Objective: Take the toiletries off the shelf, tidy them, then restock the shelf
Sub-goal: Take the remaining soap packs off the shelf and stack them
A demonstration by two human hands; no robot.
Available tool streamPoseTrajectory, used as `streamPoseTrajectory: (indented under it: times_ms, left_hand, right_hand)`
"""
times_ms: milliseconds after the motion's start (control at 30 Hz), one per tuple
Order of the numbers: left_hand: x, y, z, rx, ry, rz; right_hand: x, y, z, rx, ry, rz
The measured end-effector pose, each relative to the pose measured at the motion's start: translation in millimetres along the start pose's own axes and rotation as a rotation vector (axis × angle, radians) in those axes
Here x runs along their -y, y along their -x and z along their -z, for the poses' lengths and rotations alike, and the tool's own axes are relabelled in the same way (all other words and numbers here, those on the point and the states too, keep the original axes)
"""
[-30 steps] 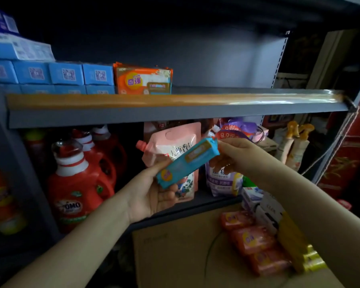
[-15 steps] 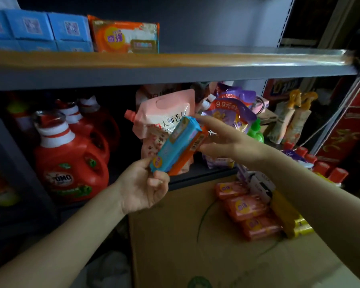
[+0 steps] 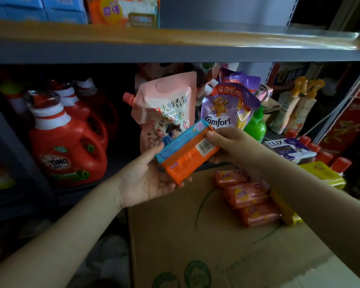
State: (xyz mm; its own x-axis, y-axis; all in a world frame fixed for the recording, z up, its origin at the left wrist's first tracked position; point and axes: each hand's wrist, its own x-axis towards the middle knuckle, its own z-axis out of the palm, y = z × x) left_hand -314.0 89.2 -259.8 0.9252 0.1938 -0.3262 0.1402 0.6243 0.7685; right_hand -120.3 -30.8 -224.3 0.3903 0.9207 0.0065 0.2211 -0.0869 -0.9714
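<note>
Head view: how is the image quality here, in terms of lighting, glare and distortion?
Head view: dim overall, with the lower shelf's left side around the red detergent bottles deep in shadow; glare streaks the upper shelf edge at right; wide-angle bending bows that edge; the soap box between left hand and right hand is sharp enough to show its barcode.

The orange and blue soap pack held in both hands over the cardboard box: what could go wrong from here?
1. The soap pack is tilted; the left hand holds only its lower end and the right hand its upper end, so it may slip onto the cardboard box.
2. The pink pouch leans just behind; a push could topple it.
</note>
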Motion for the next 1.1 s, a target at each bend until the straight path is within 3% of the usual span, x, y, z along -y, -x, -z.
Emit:
streamPoseTrajectory:
  times_ms: [100,233,300,433,567,767,933,1000,1100]
  left_hand:
    - [8,-1,2,-0.073,-0.092,-0.121]
    - [26,-3,8,-0.371,-0.661,-0.384]
    - [39,-9,12,-0.440,-1.011,-0.490]
    - [60,-30,18,-0.559,-1.456,-0.548]
    - [71,-50,23,-0.628,-1.530,-0.538]
    - [74,-71,29,-0.289,-1.500,-0.390]
    - [62,-67,24,-0.211,-1.574,-0.341]
    - [38,-53,17,-0.257,-1.652,-0.456]
    - [-19,-15,-2,-0.508,-1.754,-0.819]
  right_hand:
    - [-4,1,12,0.118,0.132,0.046]
    - [-9,4,23,0.277,0.746,0.158]
    - [-16,3,23,0.242,0.928,0.167]
    - [-19,1,23,0.088,0.889,0.168]
    - [-18,0,28,0.020,0.854,0.149]
    - [-15,2,24,0.020,0.865,0.157]
    - [14,3,14,0.005,0.911,0.308]
    - [35,1,10,-0.053,0.893,0.411]
    - [74,-7,1,-0.145,0.847,0.580]
